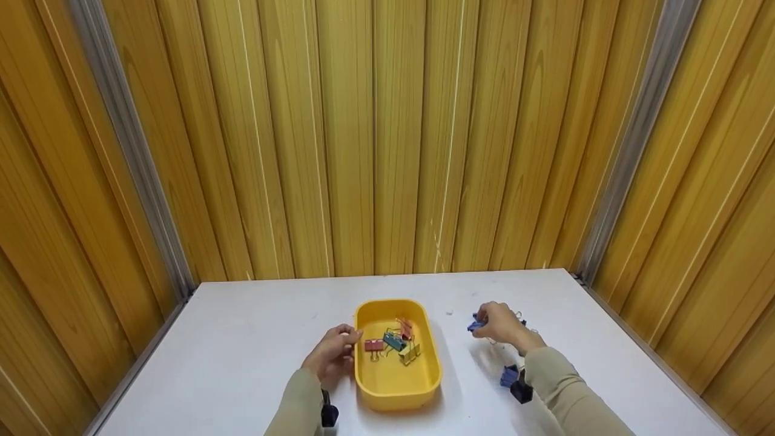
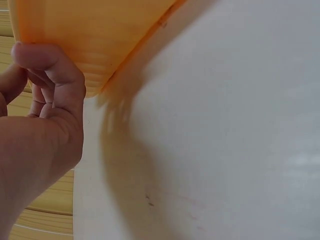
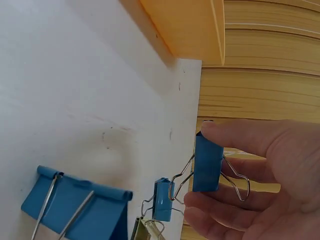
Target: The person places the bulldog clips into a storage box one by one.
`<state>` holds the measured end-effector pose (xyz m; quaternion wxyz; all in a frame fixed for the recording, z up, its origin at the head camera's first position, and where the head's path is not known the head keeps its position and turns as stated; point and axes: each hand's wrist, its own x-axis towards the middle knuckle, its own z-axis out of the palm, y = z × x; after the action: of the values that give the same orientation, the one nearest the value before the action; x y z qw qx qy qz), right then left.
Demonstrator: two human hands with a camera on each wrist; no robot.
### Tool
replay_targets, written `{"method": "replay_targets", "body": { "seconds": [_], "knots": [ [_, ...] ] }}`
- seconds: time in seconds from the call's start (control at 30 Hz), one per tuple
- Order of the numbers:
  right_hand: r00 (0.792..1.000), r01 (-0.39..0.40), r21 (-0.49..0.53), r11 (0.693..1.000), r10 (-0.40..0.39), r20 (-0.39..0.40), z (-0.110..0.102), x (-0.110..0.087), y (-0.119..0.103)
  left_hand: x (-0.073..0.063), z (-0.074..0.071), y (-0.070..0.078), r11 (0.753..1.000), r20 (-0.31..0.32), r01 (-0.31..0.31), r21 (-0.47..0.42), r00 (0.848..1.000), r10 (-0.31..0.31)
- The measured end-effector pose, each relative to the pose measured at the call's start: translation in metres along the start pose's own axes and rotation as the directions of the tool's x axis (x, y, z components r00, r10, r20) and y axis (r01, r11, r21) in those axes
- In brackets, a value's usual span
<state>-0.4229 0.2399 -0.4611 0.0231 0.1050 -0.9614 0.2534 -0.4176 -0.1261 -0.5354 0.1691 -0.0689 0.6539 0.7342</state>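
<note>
A yellow plastic bin (image 1: pixel 398 402) stands on the white table with several binder clips inside: a pink clip (image 1: pixel 373 345), a green clip (image 1: pixel 395 340), a red clip (image 1: pixel 405 329) and a gold clip (image 1: pixel 410 353). At the bin's left rim, my left hand (image 1: pixel 334 348) holds on with curled fingers, seen closer in the left wrist view (image 2: pixel 50 95). To the right of the bin, my right hand (image 1: pixel 501 324) pinches a blue binder clip (image 3: pixel 207 162) between thumb and fingers, its wire handles sticking out at both sides.
A larger blue binder clip (image 3: pixel 80 205) lies near my right wrist. Beyond it are a smaller blue clip (image 3: pixel 162 200) and a gold clip (image 3: pixel 141 229), partly hidden by my right hand in the head view. Wood-patterned walls (image 1: pixel 399 139) enclose the table (image 1: pixel 254 339).
</note>
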Motion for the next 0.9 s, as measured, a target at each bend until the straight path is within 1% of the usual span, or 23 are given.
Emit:
{"method": "replay_targets", "body": {
  "seconds": [0.13,0.27,0.4,0.63,0.9],
  "knots": [
    [1.0,-0.016,-0.003,1.0,0.016,0.007,-0.001,0.004,-0.006,0.002,0.001,-0.002,1.0,-0.007,-0.015,0.017,1.0,0.015],
    [0.999,-0.039,0.012,0.999,0.039,0.016,-0.001,0.007,-0.011,0.002,0.002,-0.001,1.0,-0.023,-0.006,0.018,1.0,0.007],
    [1.0,-0.027,0.01,1.0,0.027,0.013,0.0,0.009,-0.018,0.001,0.002,-0.001,1.0,-0.033,-0.001,0.017,0.999,0.002],
    [1.0,0.027,0.003,1.0,-0.027,0.0,0.002,0.015,-0.032,0.0,0.002,0.0,1.0,-0.02,0.009,-0.009,1.0,-0.01],
    [1.0,0.03,0.011,0.999,-0.03,0.007,0.009,0.021,-0.052,-0.001,0.002,-0.001,0.999,-0.024,0.018,-0.032,1.0,-0.019]
  ]
}}
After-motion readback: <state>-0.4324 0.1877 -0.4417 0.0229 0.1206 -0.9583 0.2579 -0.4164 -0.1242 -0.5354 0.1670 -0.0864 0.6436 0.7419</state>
